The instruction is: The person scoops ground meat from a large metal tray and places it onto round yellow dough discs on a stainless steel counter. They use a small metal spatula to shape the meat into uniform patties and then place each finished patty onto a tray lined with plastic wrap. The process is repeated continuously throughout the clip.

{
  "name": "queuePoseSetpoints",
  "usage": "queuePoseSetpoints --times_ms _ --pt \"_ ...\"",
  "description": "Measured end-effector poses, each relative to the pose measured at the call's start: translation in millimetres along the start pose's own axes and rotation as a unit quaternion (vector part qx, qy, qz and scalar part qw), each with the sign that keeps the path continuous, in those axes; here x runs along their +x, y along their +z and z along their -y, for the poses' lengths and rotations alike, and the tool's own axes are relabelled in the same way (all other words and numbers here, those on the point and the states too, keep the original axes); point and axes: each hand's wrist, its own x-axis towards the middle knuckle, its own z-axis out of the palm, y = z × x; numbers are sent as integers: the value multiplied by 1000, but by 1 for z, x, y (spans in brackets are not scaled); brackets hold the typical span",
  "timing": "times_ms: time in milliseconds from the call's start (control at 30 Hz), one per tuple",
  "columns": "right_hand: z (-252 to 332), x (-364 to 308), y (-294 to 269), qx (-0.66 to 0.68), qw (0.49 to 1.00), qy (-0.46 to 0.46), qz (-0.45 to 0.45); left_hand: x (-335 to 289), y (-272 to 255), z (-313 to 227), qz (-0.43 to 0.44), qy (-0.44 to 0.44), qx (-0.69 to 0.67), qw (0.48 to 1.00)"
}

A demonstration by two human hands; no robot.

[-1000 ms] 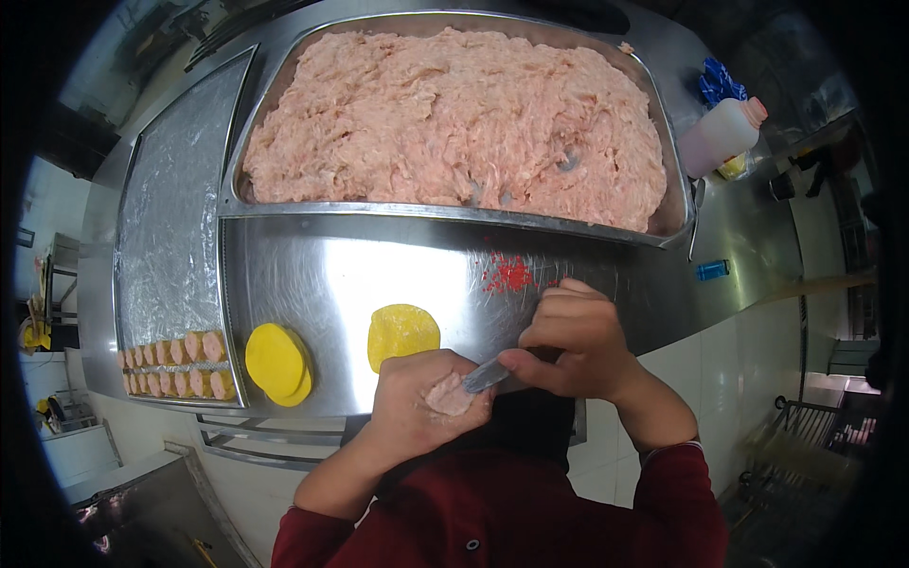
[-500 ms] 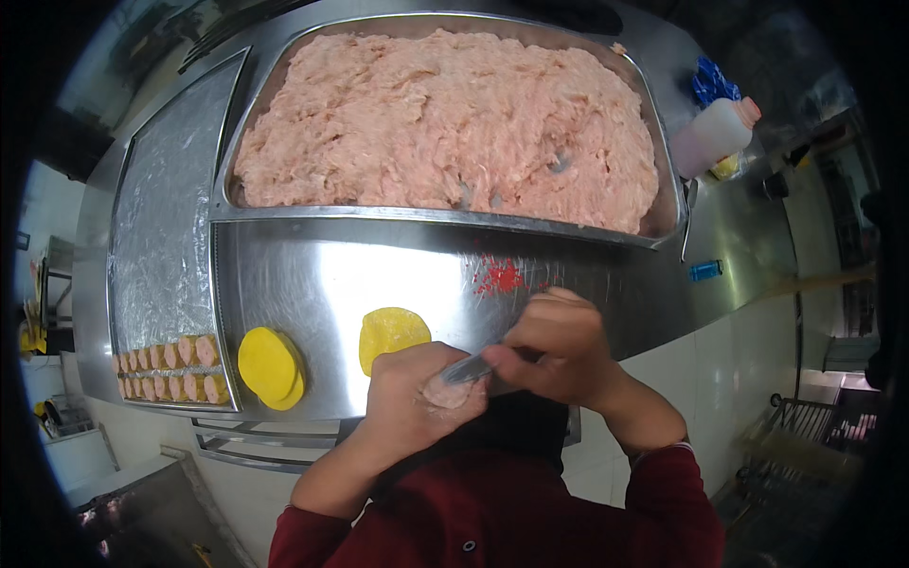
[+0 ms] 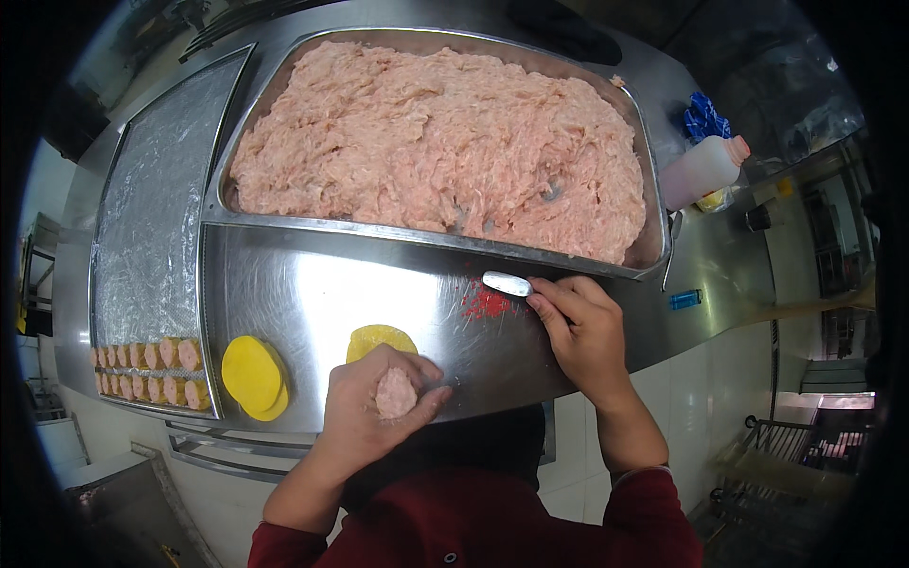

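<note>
My left hand (image 3: 352,412) is curled around an open-topped dumpling (image 3: 396,394); pink minced meat shows at its top, and the fingers hide its sides. In my right hand (image 3: 589,336) is a small metal spatula (image 3: 507,283), its blade pointing left just above a scatter of red bits (image 3: 486,302) on the steel table. Behind the left hand lies a yellow round wrapper (image 3: 379,339), partly covered by it. Further left is a small pile of yellow wrappers (image 3: 252,373).
A deep steel pan (image 3: 436,239) full of pink minced meat spans the back. On the left, a film-lined tray (image 3: 156,227) carries rows of filled dumplings (image 3: 175,354) at its near end. A capped plastic bottle (image 3: 703,172), blue plastic (image 3: 704,115) and a blue lighter-like object (image 3: 686,299) are on the right.
My right hand has drawn the spatula away from the dumpling, to the right and up to the red bits. My left hand has shifted slightly left, still around the dumpling.
</note>
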Motion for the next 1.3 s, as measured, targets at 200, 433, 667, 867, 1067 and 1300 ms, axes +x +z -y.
queuePoseSetpoints --times_ms 200,433,667,867,1067,1300 --pt "5 6 2 -75 997 -34 8 1 3 -8 -10 -19 28 999" --pt "22 3 -20 176 980 40 80 6 1 -11 20 -20 53 998" --pt "40 -15 -19 243 953 -55 170 13 10 -11 19 45 47 998" --pt "32 -9 -6 135 962 -174 158 9 5 -10 48 37 75 995" --pt "31 -8 -8 212 959 -147 114 11 6 -9 32 57 89 994" --pt "19 -6 -2 158 967 -170 105 8 -2 -18 27 30 95 995"
